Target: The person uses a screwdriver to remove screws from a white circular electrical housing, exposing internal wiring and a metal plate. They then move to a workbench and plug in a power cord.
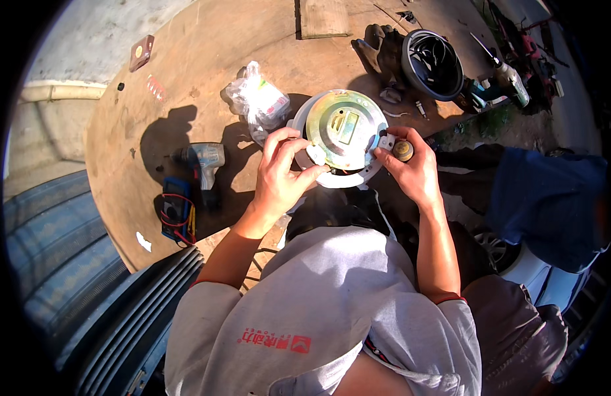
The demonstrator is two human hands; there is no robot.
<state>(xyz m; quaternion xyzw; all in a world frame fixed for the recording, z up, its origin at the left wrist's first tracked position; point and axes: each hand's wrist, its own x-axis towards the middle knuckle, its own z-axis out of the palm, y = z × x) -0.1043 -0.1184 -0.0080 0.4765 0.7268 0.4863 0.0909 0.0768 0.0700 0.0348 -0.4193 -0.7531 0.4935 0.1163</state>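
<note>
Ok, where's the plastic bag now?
Left of centre in the head view: the plastic bag lies on the wooden table, beyond the left hand, left of the round metal plate.

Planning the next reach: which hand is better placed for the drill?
Probably the left hand: the drill lies to its left, while the right hand is farther off, at the right edge of the round device.

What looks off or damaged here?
Between the left hand and right hand, a dark gap shows along the round metal plate's near edge; possibly unseated. A jagged white patch, maybe torn paper, marks the table.
</note>
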